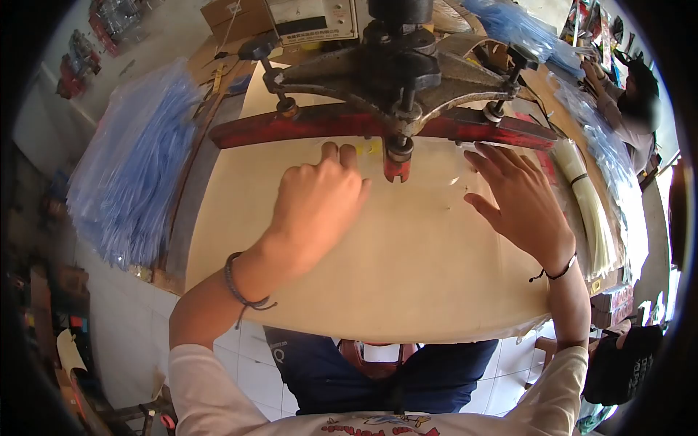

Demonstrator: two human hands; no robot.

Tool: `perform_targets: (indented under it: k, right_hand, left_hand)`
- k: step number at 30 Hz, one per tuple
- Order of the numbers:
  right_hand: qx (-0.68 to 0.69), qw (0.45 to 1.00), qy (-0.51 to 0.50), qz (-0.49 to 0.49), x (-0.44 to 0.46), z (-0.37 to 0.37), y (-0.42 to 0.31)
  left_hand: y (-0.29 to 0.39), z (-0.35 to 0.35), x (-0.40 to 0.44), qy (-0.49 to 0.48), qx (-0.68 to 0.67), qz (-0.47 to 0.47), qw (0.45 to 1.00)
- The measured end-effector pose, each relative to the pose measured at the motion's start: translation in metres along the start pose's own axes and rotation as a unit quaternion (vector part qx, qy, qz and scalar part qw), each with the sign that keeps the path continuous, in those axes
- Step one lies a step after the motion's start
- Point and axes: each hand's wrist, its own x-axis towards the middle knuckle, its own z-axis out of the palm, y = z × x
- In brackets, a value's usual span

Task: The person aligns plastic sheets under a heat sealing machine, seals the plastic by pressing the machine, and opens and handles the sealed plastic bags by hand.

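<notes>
My left hand (316, 200) is over the tan board (363, 269), its fingers bent and mostly closed near the red bar (291, 127). Whatever those fingers may hold is hidden. Flat and with fingers spread, my right hand (520, 200) rests at the board's right side, fingertips close to the bar. Between the hands lies what looks like a clear plastic sheet (436, 171), hard to make out against the board. A small yellow mark (372, 147) shows by the left fingertips. Above stands a dark metal press head (396, 80) with several adjusting knobs.
A stack of bluish clear plastic sleeves (138, 160) hangs over the table's left side. More plastic (520, 29) lies at the back right. A tied bundle of pale strips (585, 196) is right of the board. A meter box (313, 20) stands behind; another person (632, 109) sits far right.
</notes>
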Motion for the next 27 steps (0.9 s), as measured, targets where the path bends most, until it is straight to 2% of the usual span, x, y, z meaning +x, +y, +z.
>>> perform_targets:
  k: [5, 13, 25, 27]
  right_hand:
    - [-0.031, 0.999, -0.015, -0.007, 0.001, 0.007, 0.000]
    - [-0.018, 0.999, -0.037, -0.003, 0.005, 0.014, -0.001]
    - [-0.002, 1.000, -0.026, 0.002, 0.006, 0.018, 0.000]
    - [0.003, 1.000, -0.021, 0.000, 0.006, 0.018, 0.001]
  left_hand:
    - [0.013, 0.028, -0.006, 0.052, 0.097, -0.007, 0.994]
    - [0.012, 0.023, -0.005, 0.014, 0.077, 0.016, 0.997]
    - [0.003, 0.029, -0.001, 0.073, 0.014, 0.055, 0.996]
    - [0.005, 0.029, 0.000, 0.041, 0.005, 0.045, 0.998]
